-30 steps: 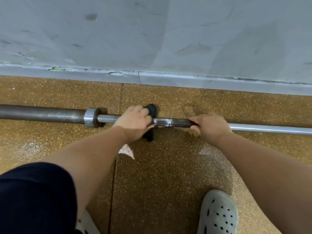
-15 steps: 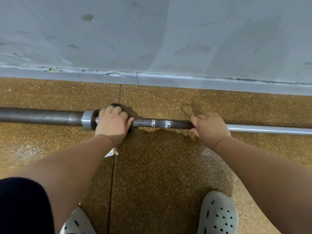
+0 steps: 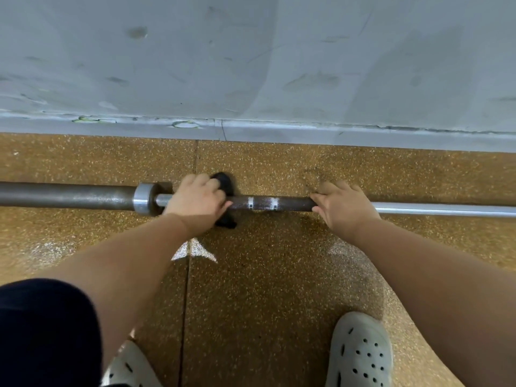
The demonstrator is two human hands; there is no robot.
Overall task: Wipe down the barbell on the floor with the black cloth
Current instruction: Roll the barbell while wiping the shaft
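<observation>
The barbell [image 3: 282, 203] lies on the speckled brown floor [image 3: 265, 275], parallel to the grey wall [image 3: 251, 65] and close to its base, running off both side edges of the view. The left hand [image 3: 195, 205] wraps over the thin shaft just right of the silver collar [image 3: 143, 201], its grip closed around the black cloth [image 3: 224, 181], which is bunched about the bar; cloth shows beyond the knuckles on the wall side and again below the bar at the thumb. The right hand [image 3: 346, 208] grips the shaft further right, fingers curled over it, holding the bar bare. Between the hands is a dark stretch of shaft with two pale rings. Two pale perforated clogs [image 3: 360, 353] stand near the bottom edge.
</observation>
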